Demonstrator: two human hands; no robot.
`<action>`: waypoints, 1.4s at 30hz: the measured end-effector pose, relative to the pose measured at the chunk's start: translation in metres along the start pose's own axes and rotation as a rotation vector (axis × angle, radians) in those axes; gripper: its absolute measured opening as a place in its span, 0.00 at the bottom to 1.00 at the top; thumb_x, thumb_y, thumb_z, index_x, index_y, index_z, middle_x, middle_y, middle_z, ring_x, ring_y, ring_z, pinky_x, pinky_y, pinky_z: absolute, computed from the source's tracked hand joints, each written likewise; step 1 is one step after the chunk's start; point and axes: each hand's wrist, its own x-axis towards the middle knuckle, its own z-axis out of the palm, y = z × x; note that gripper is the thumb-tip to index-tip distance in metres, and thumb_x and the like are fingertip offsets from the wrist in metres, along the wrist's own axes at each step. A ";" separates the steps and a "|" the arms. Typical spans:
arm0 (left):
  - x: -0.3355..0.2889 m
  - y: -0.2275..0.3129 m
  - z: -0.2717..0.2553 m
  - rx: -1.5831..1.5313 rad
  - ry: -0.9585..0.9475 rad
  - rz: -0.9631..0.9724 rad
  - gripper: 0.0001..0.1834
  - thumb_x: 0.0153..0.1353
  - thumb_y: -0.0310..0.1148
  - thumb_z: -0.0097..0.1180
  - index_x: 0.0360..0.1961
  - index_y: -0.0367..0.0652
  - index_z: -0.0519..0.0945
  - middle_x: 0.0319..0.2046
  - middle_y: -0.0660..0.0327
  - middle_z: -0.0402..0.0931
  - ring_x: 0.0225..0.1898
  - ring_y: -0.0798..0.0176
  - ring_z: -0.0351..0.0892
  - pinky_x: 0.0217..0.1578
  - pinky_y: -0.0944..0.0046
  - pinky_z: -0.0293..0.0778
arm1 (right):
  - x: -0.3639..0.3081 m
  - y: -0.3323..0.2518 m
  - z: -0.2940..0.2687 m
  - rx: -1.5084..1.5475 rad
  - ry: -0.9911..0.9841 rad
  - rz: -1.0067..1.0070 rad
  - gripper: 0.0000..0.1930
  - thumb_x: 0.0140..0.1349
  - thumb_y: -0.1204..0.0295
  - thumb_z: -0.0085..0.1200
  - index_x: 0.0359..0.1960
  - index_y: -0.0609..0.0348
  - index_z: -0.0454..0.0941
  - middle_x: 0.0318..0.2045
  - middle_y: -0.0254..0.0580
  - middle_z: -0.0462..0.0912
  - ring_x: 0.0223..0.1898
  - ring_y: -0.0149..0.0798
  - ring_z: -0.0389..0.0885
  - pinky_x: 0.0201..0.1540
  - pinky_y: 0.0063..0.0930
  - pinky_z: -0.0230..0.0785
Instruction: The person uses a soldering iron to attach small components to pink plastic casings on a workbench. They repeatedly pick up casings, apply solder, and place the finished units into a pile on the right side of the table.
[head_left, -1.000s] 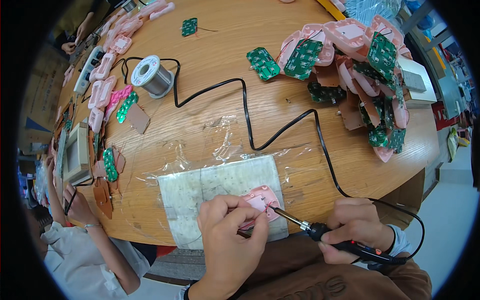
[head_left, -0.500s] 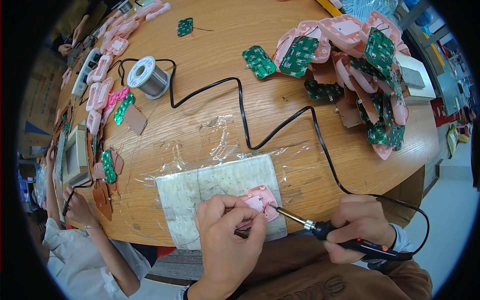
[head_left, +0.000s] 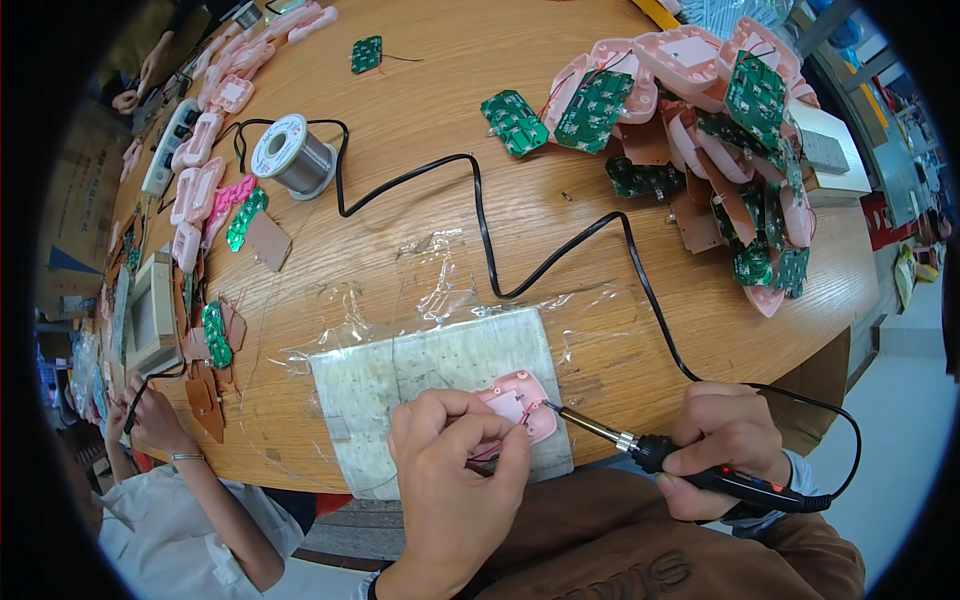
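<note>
On a pale, marked mat [head_left: 360, 400] lies a pink plastic shell [head_left: 542, 428], partly hidden by my left hand [head_left: 455, 470]. The thumb and index finger of that hand pinch a thin wire at the shell; a short dark and reddish length shows inside the loop of the fingers. My right hand [head_left: 725, 450] grips a soldering iron [head_left: 655, 453] by its black handle, where small red lights show. The iron's metal tip points left, at the shell's upper right edge near my left fingertips. Whether the tip touches anything is too small to tell.
A black cord [head_left: 484, 220] winds across the wooden table [head_left: 420, 120]. A solder spool [head_left: 295, 157] stands at the far left. Pink shells and green circuit boards [head_left: 595, 110] are heaped at the right. At the left, a co-worker's hand [head_left: 158, 415] holds a black-corded tool.
The soldering iron's tip has shifted slightly up and to the right along the shell. My right hand has moved a little right with it, while my left hand stays almost still.
</note>
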 end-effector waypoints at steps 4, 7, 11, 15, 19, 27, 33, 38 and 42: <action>0.000 0.000 -0.001 0.010 -0.004 0.004 0.06 0.45 0.26 0.68 0.22 0.43 0.81 0.33 0.61 0.72 0.39 0.56 0.68 0.44 0.57 0.61 | 0.000 0.000 0.001 0.019 0.016 0.002 0.11 0.43 0.78 0.66 0.28 0.59 0.76 0.18 0.36 0.71 0.15 0.34 0.69 0.16 0.26 0.57; 0.000 0.000 0.000 0.010 -0.006 0.000 0.06 0.45 0.26 0.67 0.22 0.43 0.80 0.33 0.61 0.72 0.39 0.55 0.68 0.44 0.57 0.61 | 0.001 0.001 0.001 0.021 0.013 0.005 0.11 0.43 0.79 0.66 0.28 0.59 0.76 0.18 0.36 0.71 0.16 0.35 0.69 0.16 0.26 0.57; 0.000 0.000 0.000 -0.007 -0.008 -0.016 0.06 0.45 0.26 0.67 0.21 0.43 0.80 0.33 0.61 0.72 0.39 0.56 0.68 0.43 0.57 0.61 | 0.002 0.001 0.001 0.020 0.003 0.006 0.11 0.43 0.79 0.66 0.27 0.59 0.76 0.18 0.36 0.71 0.16 0.35 0.69 0.16 0.26 0.58; 0.000 0.000 0.000 0.005 -0.004 0.002 0.06 0.44 0.25 0.66 0.21 0.43 0.79 0.33 0.61 0.72 0.38 0.56 0.68 0.43 0.57 0.61 | 0.002 0.001 0.001 0.020 0.009 0.007 0.11 0.42 0.79 0.66 0.27 0.59 0.76 0.18 0.36 0.71 0.16 0.35 0.69 0.17 0.26 0.58; 0.001 0.000 0.001 -0.022 0.013 -0.006 0.06 0.44 0.24 0.65 0.21 0.43 0.78 0.32 0.61 0.72 0.37 0.55 0.68 0.42 0.57 0.62 | 0.002 0.002 0.002 0.035 0.031 0.007 0.11 0.42 0.79 0.66 0.28 0.59 0.76 0.18 0.36 0.71 0.16 0.35 0.69 0.17 0.26 0.58; 0.001 0.001 0.000 -0.002 0.003 0.017 0.07 0.44 0.23 0.65 0.21 0.44 0.77 0.32 0.61 0.71 0.38 0.55 0.67 0.42 0.57 0.62 | 0.006 0.003 0.008 0.027 -0.005 0.012 0.11 0.43 0.80 0.65 0.28 0.59 0.76 0.18 0.37 0.71 0.16 0.36 0.69 0.17 0.27 0.58; 0.002 0.001 0.001 0.020 0.001 0.028 0.08 0.44 0.23 0.64 0.20 0.45 0.76 0.32 0.61 0.70 0.38 0.55 0.67 0.42 0.57 0.62 | 0.009 0.007 0.014 0.035 -0.013 0.000 0.11 0.43 0.80 0.65 0.27 0.59 0.76 0.18 0.37 0.70 0.16 0.37 0.69 0.17 0.28 0.58; 0.002 0.001 0.001 0.005 -0.001 0.015 0.08 0.44 0.24 0.65 0.20 0.45 0.76 0.32 0.61 0.71 0.38 0.55 0.67 0.42 0.58 0.61 | 0.008 0.006 0.010 0.049 0.000 0.005 0.10 0.43 0.80 0.65 0.27 0.59 0.75 0.18 0.37 0.69 0.16 0.37 0.69 0.17 0.28 0.58; 0.003 0.000 0.001 -0.004 0.000 0.014 0.08 0.44 0.24 0.65 0.20 0.45 0.76 0.32 0.61 0.71 0.38 0.55 0.67 0.41 0.58 0.61 | 0.008 0.007 0.011 0.046 -0.003 0.005 0.10 0.43 0.80 0.65 0.27 0.59 0.76 0.18 0.37 0.69 0.16 0.37 0.69 0.17 0.28 0.58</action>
